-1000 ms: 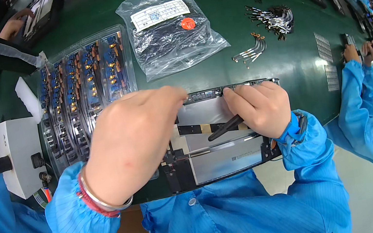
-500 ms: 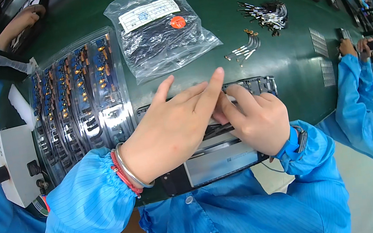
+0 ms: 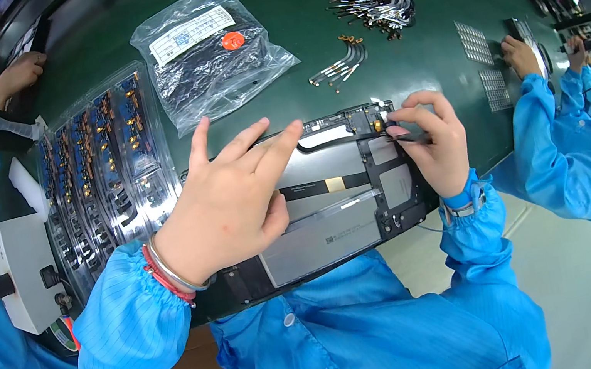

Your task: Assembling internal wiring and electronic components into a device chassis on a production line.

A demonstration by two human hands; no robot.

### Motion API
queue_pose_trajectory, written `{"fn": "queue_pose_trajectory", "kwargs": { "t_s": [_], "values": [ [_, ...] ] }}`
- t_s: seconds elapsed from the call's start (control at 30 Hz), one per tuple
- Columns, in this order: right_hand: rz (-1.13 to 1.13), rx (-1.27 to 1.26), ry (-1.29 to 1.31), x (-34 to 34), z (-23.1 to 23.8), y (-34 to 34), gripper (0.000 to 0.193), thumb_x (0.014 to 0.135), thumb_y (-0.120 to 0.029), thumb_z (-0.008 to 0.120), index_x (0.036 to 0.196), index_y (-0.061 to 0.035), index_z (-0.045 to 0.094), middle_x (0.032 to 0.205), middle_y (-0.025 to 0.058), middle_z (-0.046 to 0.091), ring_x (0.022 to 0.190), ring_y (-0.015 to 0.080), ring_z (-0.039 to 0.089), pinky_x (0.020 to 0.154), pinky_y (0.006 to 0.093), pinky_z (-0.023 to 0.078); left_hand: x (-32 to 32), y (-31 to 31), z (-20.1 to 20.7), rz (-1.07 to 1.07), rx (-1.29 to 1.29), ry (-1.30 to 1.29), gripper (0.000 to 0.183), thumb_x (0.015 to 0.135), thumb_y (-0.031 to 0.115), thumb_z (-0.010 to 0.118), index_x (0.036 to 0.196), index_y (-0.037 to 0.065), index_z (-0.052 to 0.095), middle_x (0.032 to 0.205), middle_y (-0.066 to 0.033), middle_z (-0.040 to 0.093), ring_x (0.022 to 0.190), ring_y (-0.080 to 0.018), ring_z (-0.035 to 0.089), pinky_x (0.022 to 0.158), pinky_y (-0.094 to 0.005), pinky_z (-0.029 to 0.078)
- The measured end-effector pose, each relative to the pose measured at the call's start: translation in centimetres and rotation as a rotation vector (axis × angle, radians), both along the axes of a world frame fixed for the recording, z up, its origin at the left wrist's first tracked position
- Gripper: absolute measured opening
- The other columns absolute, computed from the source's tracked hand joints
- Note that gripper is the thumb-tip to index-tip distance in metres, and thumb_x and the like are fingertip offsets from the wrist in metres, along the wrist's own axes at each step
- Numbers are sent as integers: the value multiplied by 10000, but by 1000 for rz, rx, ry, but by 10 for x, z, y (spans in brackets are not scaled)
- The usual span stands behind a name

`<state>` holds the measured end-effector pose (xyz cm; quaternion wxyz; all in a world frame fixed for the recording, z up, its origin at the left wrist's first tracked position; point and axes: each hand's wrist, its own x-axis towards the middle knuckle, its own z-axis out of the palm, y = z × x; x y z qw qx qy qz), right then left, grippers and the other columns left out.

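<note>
An opened tablet-like device lies before me, its black frame, silver battery panels and circuit board exposed. My left hand is over its left part, open, with the fingers spread and nothing in them. At the device's far right corner, my right hand is closed in a pinch. Between its thumb and fingers shows a thin dark piece, too small to name. Beside those fingertips, a small gold-coloured part sits on the board. My left palm hides the device's left side.
On the left stands a clear plastic tray of small cable assemblies, near a white box. Beyond the device lie a clear bag, a few short cables and a cable pile. Co-workers' arms show at both sides.
My hands have moved apart: the left shifted left and spread its fingers, the right went to the far right corner. More of the device now shows. The whole view has shifted slightly.
</note>
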<state>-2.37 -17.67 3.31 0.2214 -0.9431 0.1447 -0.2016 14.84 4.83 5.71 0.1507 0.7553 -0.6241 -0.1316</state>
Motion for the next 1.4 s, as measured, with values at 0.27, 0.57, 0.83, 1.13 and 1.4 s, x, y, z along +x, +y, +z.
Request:
{"fn": "queue_pose_trajectory", "kwargs": {
  "t_s": [0.27,0.57,0.83,1.13,1.4],
  "values": [
    [-51,574,-83,6,4,6,184,835,29,587,1016,-4,586,865,38,620,747,57,559,641,205,458,-5,-1,-7,0,-90,-88,463,723,89,539,1186,110,560,1292,-42,504,1237,-262,428,1042,-625,137],
    [-88,87,-127,12,-9,14,230,751,-7,679,976,-30,641,774,123,611,655,270,605,576,315,482,-13,-6,-3,-15,-51,-374,459,667,101,632,1125,122,610,1248,8,524,1203,-214,446,1043,-609,164],
    [-77,-120,-81,13,-9,14,239,738,-32,681,974,-49,647,793,96,619,659,266,610,570,327,482,-17,-19,1,-167,-84,-560,393,671,113,618,1061,72,639,1196,30,538,1146,-136,472,1030,-604,191],
    [-62,-68,-98,11,-11,14,232,748,-43,678,977,-43,641,802,93,626,668,260,619,577,323,490,-14,-43,18,-427,34,-610,242,612,88,590,823,50,702,1052,-36,597,1024,-141,530,1059,-566,257],
    [-33,-17,-93,7,-8,12,302,746,-29,680,1042,-40,623,812,107,621,682,263,618,597,321,496,-30,-64,24,-548,135,-801,201,616,79,586,768,70,716,1005,-28,611,1056,-167,501,1089,-522,251]
  ]
}}
